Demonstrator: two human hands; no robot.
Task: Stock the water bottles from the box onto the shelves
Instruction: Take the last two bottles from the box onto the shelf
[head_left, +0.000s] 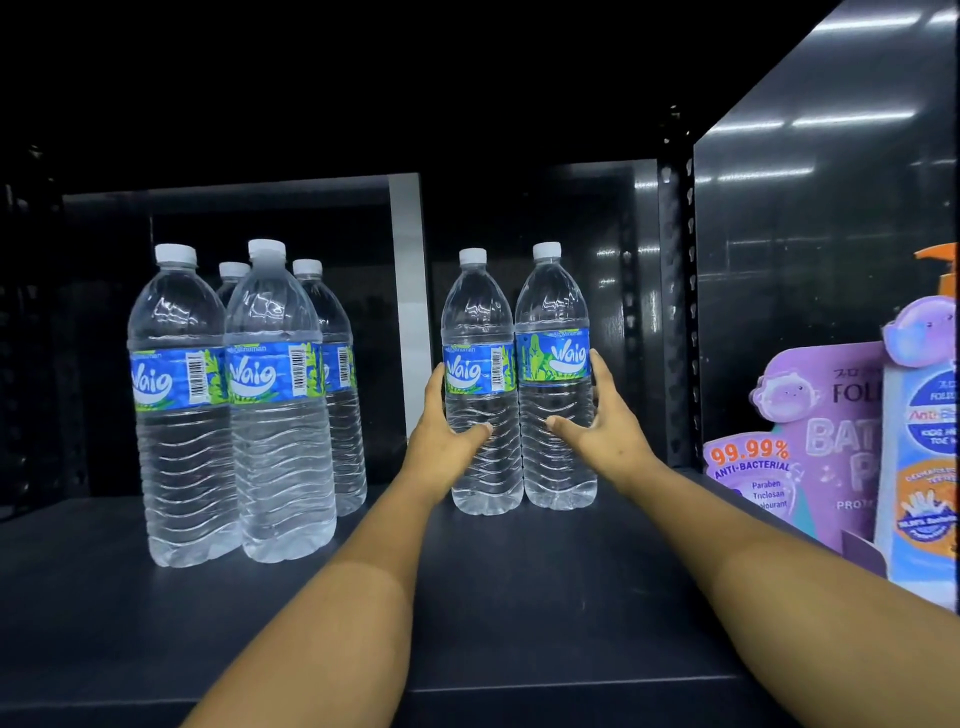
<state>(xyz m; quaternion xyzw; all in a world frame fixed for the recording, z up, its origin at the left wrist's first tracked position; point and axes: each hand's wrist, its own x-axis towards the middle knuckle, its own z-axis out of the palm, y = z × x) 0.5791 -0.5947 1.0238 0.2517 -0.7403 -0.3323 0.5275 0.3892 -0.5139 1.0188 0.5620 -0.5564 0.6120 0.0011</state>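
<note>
Both arms reach forward, left hand (447, 441) gripping the left bottle (480, 384), right hand (605, 431) gripping the right bottle (555, 379) on the shelf (519, 597).

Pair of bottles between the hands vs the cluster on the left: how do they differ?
The pair is two bottles side by side, touching; the left cluster is four, two in front and two behind. The pair is held, left hand and right hand on its outer sides; the cluster stands free. The pair sits farther back on the shelf. Shared: same blue labels, white caps, upright.
</note>
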